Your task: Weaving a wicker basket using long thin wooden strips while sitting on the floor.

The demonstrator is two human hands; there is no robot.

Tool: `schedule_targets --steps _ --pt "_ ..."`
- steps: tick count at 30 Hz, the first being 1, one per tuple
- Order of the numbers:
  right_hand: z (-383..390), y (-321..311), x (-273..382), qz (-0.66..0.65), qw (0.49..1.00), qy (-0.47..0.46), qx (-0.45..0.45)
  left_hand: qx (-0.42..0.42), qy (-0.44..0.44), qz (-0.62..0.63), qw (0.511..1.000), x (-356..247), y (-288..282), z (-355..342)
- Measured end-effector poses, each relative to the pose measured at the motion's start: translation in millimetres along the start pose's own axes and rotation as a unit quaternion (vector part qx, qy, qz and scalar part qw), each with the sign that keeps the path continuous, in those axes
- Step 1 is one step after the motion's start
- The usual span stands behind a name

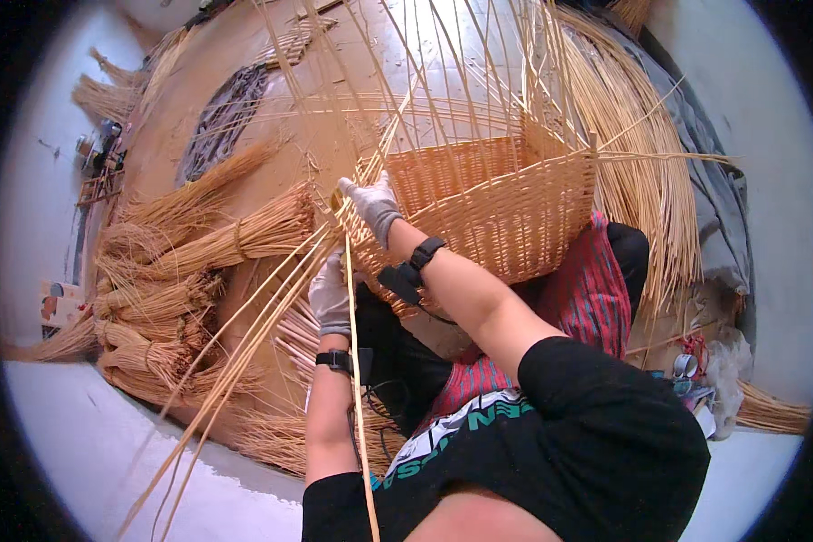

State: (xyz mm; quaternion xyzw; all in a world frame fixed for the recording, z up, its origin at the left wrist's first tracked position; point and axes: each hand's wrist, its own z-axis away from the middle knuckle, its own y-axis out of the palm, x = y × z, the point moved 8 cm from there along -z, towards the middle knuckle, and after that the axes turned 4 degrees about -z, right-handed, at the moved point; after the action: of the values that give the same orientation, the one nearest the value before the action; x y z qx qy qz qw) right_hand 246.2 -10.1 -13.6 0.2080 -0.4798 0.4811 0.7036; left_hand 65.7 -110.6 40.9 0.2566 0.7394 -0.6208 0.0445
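A half-woven wicker basket (506,226) of tan rods rests tilted by my lap, its long uncut stakes (443,81) rising from the far side. My right hand (375,203), in a pale work glove, is closed on wicker rods at the basket's left corner. Just below that corner, my left hand (331,294), also gloved, is closed against a long wicker rod (356,379) that runs down past my forearm. Its fingertips are partly hidden by rods. More loose rod ends (253,348) fan out from the corner toward the lower left.
Tied bundles of thin rods (235,235) lie on the brown floor at the left. A broad heap of long rods (641,154) stretches along the right, beside a grey cloth (709,199). A dark striped cloth (226,117) lies farther off. Small items and clear plastic (727,361) sit at the lower right.
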Motion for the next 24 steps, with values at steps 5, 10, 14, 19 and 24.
schedule_targets --steps 5,10,14,19,24 --pt "30 -7 53 -0.239 0.918 -0.316 0.025 0.018 -0.040 -0.030 0.999 28 21 1" --pt "44 -2 85 -0.019 0.953 -0.200 0.226 -0.018 0.006 -0.052 0.998 34 29 -2" --pt "75 -21 135 -0.035 0.930 -0.343 0.132 0.002 -0.028 0.043 0.999 39 30 -2" --pt "96 -29 115 -0.355 0.836 -0.388 0.155 0.024 -0.060 0.154 0.986 49 42 -6" --pt "100 -41 104 -0.319 0.822 -0.401 0.249 0.072 -0.349 0.519 0.777 87 79 9"
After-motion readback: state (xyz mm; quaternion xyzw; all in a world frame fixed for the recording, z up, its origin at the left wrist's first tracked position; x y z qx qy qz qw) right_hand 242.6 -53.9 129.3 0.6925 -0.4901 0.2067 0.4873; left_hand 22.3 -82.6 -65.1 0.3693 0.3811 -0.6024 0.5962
